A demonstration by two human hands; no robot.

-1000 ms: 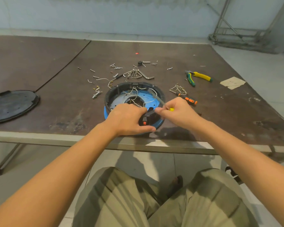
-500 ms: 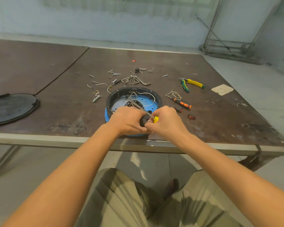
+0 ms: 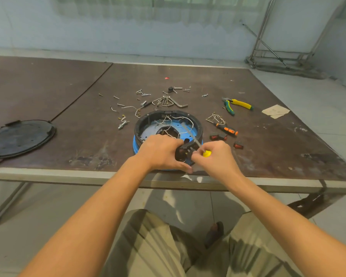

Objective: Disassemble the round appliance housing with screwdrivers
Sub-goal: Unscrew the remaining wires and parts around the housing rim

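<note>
Both hands at the round housing (image 3: 168, 119), which sits near the front edge of the table (image 3: 68, 92).
On my feed the left hand (image 3: 160, 151) curls over the housing's near rim and grips it. The right hand (image 3: 218, 159) is closed around a yellow-handled screwdriver (image 3: 206, 153), its shaft slanting into the open shell among white wires (image 3: 190, 121). A black lid (image 3: 20, 136) lies far left. Loose screws (image 3: 144, 94) and hex keys (image 3: 173, 102) sit behind the housing, with pliers (image 3: 238, 104) and an orange screwdriver (image 3: 227, 129) to its right.

just one wide-angle cam, head-worn; faces forward and down over the near edge of the dark brown worn table (image 3: 248, 82); sits close above the left hand (image 3: 160, 152) and right hand (image 3: 218, 159)
</note>
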